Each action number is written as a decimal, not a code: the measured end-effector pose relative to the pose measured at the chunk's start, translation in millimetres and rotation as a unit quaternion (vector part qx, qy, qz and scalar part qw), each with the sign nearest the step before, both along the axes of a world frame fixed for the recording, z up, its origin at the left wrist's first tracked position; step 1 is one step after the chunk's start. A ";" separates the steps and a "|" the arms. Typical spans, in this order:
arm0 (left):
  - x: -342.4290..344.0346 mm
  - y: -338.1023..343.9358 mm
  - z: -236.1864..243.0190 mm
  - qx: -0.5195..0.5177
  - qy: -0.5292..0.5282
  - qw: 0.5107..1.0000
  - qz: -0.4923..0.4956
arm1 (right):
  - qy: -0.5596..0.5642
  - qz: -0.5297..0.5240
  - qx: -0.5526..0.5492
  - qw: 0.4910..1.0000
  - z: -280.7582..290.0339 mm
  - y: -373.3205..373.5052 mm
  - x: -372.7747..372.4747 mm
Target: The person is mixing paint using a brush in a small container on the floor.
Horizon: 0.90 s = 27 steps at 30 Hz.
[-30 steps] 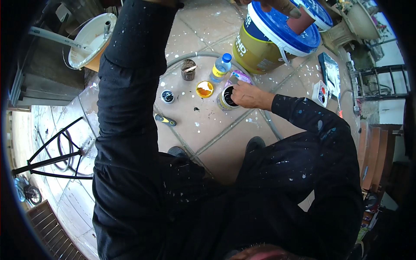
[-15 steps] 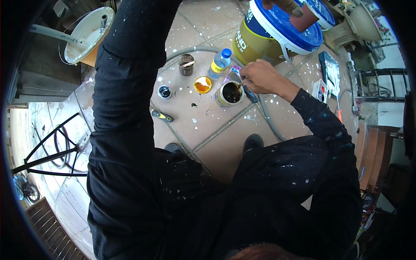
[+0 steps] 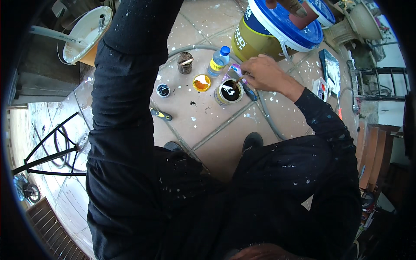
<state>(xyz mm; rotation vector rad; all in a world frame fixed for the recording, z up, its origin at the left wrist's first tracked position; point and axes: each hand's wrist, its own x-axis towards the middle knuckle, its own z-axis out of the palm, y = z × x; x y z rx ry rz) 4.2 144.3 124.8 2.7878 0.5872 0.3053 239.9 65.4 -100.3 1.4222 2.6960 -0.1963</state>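
My right hand (image 3: 262, 73) is closed around a thin brown stick (image 3: 238, 79), which slants over an opened can (image 3: 223, 98) of dark, glossy paint. At the top edge, fingers (image 3: 291, 6) grip a reddish-brown piece (image 3: 301, 17) above a blue-lidded bucket. They seem to belong to my left hand, whose black-sleeved arm (image 3: 130, 65) leaves the picture at the top; the link between them is out of sight. Beside the can are a clear bottle (image 3: 217, 65) with a blue cap, a yellow-rimmed lid (image 3: 202, 83), a small pot of dark paint (image 3: 163, 90) and a stained cup (image 3: 185, 66) holding a stick.
A large bucket (image 3: 253, 41) stands beyond my right hand. A grey hose (image 3: 269, 121) curves around the can. Close to my feet lies a yellow-and-black handle (image 3: 161, 114). A white bucket (image 3: 82, 39) is at the far left, with a black metal frame (image 3: 52, 157) nearer.
My right hand has shifted slightly up and right, with the stick higher over the can. Bright reflections now show on the paint. The fingers at the top stay nearly still.
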 end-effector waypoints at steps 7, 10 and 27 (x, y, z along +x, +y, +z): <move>5.7 1.0 -4.7 0.011 -0.023 0.998 -0.060 | -0.079 0.177 0.001 0.981 -99.5 -7.3 -3.0; 5.0 0.6 -8.5 0.002 -0.017 0.999 -0.028 | -0.111 0.157 -0.107 0.975 -103.0 -10.3 -4.1; 4.5 -13.6 5.4 -0.022 -0.004 0.999 -0.026 | -0.097 0.117 -0.127 0.980 -101.3 -12.1 -3.5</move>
